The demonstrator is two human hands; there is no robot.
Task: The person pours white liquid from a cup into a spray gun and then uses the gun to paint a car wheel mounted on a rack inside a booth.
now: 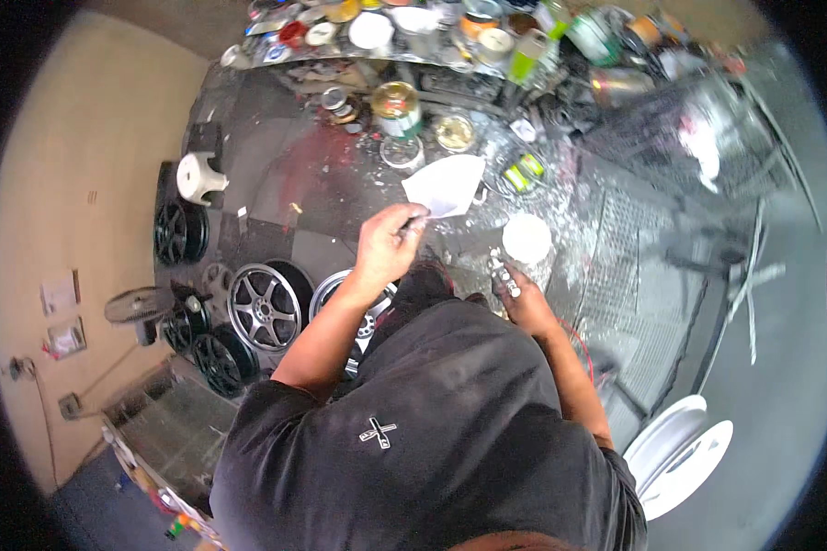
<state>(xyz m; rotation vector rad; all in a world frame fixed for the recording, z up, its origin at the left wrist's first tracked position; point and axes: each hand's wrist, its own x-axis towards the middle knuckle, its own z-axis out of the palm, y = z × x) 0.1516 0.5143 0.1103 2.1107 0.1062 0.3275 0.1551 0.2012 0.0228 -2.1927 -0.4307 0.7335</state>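
Note:
My left hand [390, 243] is raised in front of my body, its thumb and fingers pinched on the narrow end of a white paper paint strainer [446, 184]. The strainer's wide end points away from me, to the far right. Lower and to the right, my right hand [528, 303] is wrapped round a metal spray gun [502, 274]. Just beyond the gun's upper end is a round white cup [527, 239]; whether it is joined to the gun I cannot tell. A thin red hose [585, 349] runs beside my right forearm.
Paint cans and tubs crowd a bench [340, 57] at the far side. A large can [396, 110] stands on the floor before it. Several wheel rims [265, 306], a white stool [199, 178] and a fan [139, 306] are leftward. White rims [685, 459] stand at the near right.

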